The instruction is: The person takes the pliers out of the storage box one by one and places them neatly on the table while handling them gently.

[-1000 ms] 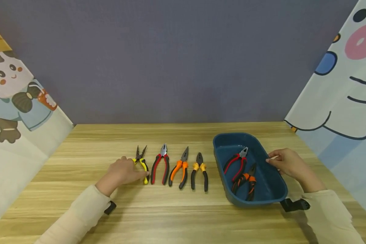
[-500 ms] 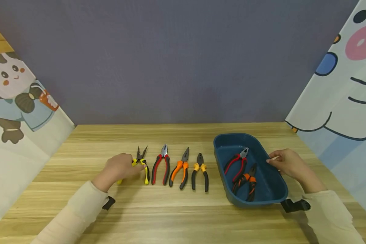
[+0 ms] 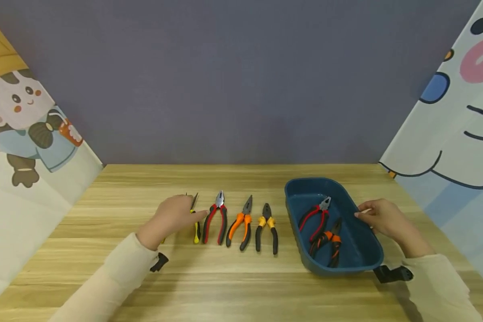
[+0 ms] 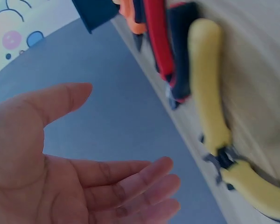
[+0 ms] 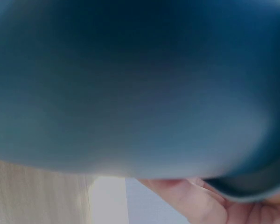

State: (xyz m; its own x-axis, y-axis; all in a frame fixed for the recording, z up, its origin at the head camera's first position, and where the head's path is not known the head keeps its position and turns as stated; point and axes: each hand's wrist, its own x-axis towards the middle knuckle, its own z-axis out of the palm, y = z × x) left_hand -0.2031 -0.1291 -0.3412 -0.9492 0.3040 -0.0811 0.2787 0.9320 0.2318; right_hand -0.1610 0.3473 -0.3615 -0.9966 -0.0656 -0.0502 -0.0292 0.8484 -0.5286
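My left hand (image 3: 172,220) hovers over the yellow-and-black needle-nose pliers (image 3: 197,232), covering much of them in the head view. Its thumb and fingers (image 4: 130,184) are spread apart with nothing between them in the left wrist view, and the yellow handles (image 4: 207,84) lie beyond the fingertips. Just right of this hand are red-and-black pliers (image 3: 223,223). My right hand (image 3: 380,219) pinches the right rim of a dark blue plastic basin (image 3: 362,255), thumb at the inner side. Red-and-black pliers (image 3: 324,219) and orange-and-black pliers (image 3: 335,245) lie inside it.
Orange-handled needle-nose pliers (image 3: 240,221) and yellow-orange-and-black pliers (image 3: 266,223) continue the row on the wooden table (image 3: 225,286), left of the basin. A grey panel (image 3: 241,80) stands behind the table, with cartoon-printed sheets (image 3: 44,138) at both sides.
My left hand has shifted right over the yellow-and-black pliers, its thumb now reaching toward the red-and-black pair. The right hand stays on the basin rim. The head view has shifted slightly.
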